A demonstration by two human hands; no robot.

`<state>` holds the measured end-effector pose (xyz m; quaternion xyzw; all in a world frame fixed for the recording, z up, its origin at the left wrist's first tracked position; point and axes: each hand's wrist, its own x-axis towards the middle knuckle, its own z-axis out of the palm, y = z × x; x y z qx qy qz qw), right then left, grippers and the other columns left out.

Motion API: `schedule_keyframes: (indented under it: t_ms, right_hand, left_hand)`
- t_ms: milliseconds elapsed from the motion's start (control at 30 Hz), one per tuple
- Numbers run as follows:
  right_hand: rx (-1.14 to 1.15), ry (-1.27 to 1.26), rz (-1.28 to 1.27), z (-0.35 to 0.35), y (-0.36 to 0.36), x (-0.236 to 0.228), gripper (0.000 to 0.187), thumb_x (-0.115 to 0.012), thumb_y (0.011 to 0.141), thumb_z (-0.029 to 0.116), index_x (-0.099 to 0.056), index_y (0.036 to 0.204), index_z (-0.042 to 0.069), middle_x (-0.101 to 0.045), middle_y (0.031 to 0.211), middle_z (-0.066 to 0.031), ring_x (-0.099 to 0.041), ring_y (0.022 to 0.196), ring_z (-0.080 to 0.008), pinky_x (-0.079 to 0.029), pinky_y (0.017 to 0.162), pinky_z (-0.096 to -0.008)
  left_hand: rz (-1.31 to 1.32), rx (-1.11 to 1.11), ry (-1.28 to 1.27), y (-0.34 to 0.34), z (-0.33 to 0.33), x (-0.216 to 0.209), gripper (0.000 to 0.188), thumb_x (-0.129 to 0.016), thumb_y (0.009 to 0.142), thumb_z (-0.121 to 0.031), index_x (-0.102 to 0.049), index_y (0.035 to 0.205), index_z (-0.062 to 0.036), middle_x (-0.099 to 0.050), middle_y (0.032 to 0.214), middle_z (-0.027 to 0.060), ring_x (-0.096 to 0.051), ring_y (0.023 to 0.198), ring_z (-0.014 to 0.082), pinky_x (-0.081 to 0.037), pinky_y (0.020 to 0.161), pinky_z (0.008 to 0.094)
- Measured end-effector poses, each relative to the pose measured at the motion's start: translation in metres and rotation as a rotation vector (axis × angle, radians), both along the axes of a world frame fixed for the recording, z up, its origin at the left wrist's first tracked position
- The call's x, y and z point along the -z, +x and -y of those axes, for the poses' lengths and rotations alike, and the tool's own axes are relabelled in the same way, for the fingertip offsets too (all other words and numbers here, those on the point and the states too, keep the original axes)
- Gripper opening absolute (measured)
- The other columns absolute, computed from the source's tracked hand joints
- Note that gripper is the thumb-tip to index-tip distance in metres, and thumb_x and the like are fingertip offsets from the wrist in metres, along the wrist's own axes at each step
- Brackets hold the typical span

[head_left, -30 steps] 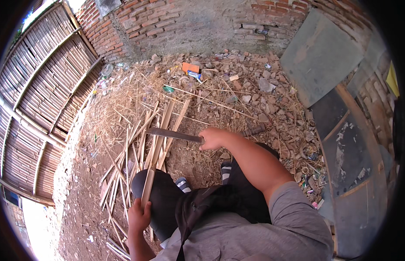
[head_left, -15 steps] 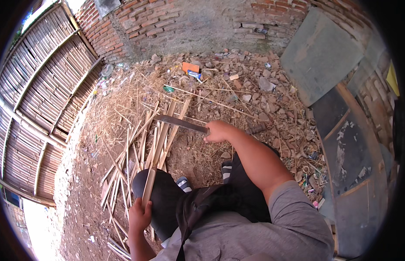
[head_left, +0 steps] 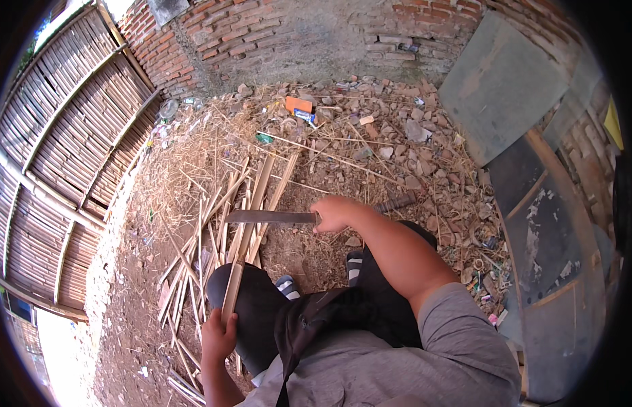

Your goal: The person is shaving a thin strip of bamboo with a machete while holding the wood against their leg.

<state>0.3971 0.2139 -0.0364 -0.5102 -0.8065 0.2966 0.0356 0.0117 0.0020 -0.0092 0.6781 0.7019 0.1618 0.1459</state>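
Observation:
My left hand (head_left: 219, 332) is closed around the near end of a long split bamboo strip (head_left: 232, 292), which passes over my left knee and slants away from me. In my right hand (head_left: 333, 214) is the handle of a machete (head_left: 275, 217), gripped with curled fingers. Its dark blade points left, lying nearly level across the bamboo strip beyond the knee. Whether blade and strip touch, I cannot tell. Around and under the strip, several pale bamboo strips (head_left: 187, 275) lie in a loose pile on the ground, left of my legs.
Stones and brick rubble (head_left: 424, 146) cover the ground ahead and right, with dry straw (head_left: 187, 142) at the far left. A brick wall (head_left: 295, 47) closes the back. A bamboo-slat panel (head_left: 65, 136) stands left; worn boards (head_left: 506, 81) lean at the right.
My right hand has come slightly nearer to me. The machete blade has swung down from a raised slant to nearly level across the strip. My left hand stays in place.

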Motion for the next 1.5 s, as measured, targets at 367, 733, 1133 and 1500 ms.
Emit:
schedule_keyframes:
  t_ms: [367,733,1133,1500]
  right_hand:
    - [0.169,-0.014,-0.029,-0.004,0.008,0.005,0.054,-0.079,0.079,0.040,-0.068,0.118,0.004,-0.071,0.103,-0.0186,-0.068,0.099,-0.0362,-0.054,0.085,-0.0471]
    - [0.047,-0.060,0.024,0.003,0.006,-0.017,0.054,-0.080,0.079,0.039,-0.068,0.121,0.006,-0.071,0.106,-0.0169,-0.067,0.103,-0.0351,-0.052,0.088,-0.0466]
    - [0.083,-0.009,-0.034,-0.006,0.005,0.010,0.055,-0.078,0.080,0.037,-0.066,0.122,0.004,-0.070,0.109,-0.0203,-0.067,0.104,-0.0367,-0.053,0.089,-0.0466]
    - [0.004,-0.018,0.027,-0.001,0.003,-0.002,0.051,-0.078,0.080,0.039,-0.068,0.119,0.008,-0.070,0.105,-0.0179,-0.067,0.102,-0.0351,-0.053,0.086,-0.0468]
  left_hand:
    - [0.024,0.001,0.022,0.001,0.000,0.002,0.032,-0.067,0.093,-0.029,-0.053,0.087,-0.0010,-0.063,0.070,0.0269,-0.063,0.071,0.0501,-0.047,0.061,0.0553]
    - [0.026,0.005,0.047,0.000,0.000,0.004,0.031,-0.067,0.094,-0.029,-0.054,0.088,-0.0015,-0.062,0.068,0.0258,-0.063,0.070,0.0491,-0.047,0.059,0.0538]
    - [0.017,-0.010,0.024,0.004,0.000,-0.001,0.031,-0.067,0.094,-0.030,-0.055,0.089,-0.0012,-0.063,0.070,0.0262,-0.064,0.071,0.0491,-0.047,0.061,0.0542]
    - [0.021,-0.033,-0.015,0.003,0.001,-0.003,0.030,-0.066,0.094,-0.030,-0.057,0.091,-0.0015,-0.064,0.074,0.0271,-0.064,0.075,0.0493,-0.048,0.063,0.0541]
